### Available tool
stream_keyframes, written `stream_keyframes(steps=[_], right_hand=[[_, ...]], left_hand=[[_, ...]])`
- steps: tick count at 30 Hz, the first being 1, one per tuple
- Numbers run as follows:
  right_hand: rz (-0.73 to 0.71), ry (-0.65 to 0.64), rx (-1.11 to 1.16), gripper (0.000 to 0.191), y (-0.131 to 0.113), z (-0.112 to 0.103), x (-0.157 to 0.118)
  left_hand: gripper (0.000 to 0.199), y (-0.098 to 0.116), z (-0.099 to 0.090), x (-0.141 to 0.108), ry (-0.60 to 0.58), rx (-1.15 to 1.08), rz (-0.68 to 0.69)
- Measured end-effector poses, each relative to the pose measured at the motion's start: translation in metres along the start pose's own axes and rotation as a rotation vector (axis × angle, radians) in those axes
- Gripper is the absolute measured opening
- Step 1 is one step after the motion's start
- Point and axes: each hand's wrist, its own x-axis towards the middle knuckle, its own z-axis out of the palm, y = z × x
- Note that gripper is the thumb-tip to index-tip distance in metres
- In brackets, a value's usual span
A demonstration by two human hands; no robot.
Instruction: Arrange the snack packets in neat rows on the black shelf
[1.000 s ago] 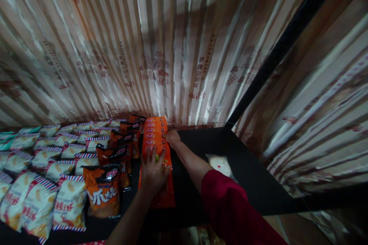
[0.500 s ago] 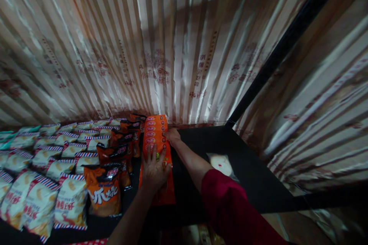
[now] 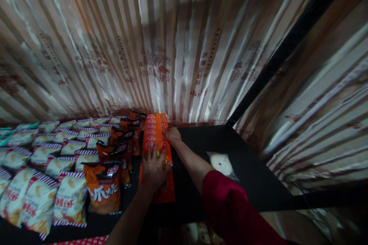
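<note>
Several flat orange packets [image 3: 155, 126] overlap in a row running front to back on a black shelf [image 3: 198, 145], their round logos repeating up the row. My left hand [image 3: 155, 166] lies flat on top of them with its fingers spread. At the right edge of the row, toward the back, my right hand [image 3: 173, 136] has its fingers bent against the packets. Its fingertips are partly hidden. To the left stand puffed orange-and-black snack bags [image 3: 103, 189], close beside the row.
White snack bags [image 3: 70, 199] with striped edges fill the left side in rows. A clear packet with a round white item [image 3: 220, 164] lies on the right. Behind hangs a pleated, shiny printed curtain [image 3: 184, 65], and a black post [image 3: 267, 65] slants up at the back corner.
Both hands stay in nearly the same place on the orange packets. The view has shifted very slightly.
</note>
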Motion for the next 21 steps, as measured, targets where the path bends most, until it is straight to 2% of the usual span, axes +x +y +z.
stream_keyframes(steps=[14,18,21], right_hand=[[0.050,-0.040,0.028,0.027,0.000,0.001,0.002],[0.051,-0.028,0.030,0.026,-0.003,-0.001,-0.003],[0.072,0.012,0.039,0.032,-0.007,-0.003,-0.013]], left_hand=[[0.058,-0.001,-0.002,-0.001,0.010,0.003,0.005],[0.058,-0.001,-0.003,-0.001,0.002,0.004,0.003],[0.057,-0.001,-0.003,0.000,0.001,0.002,-0.006]])
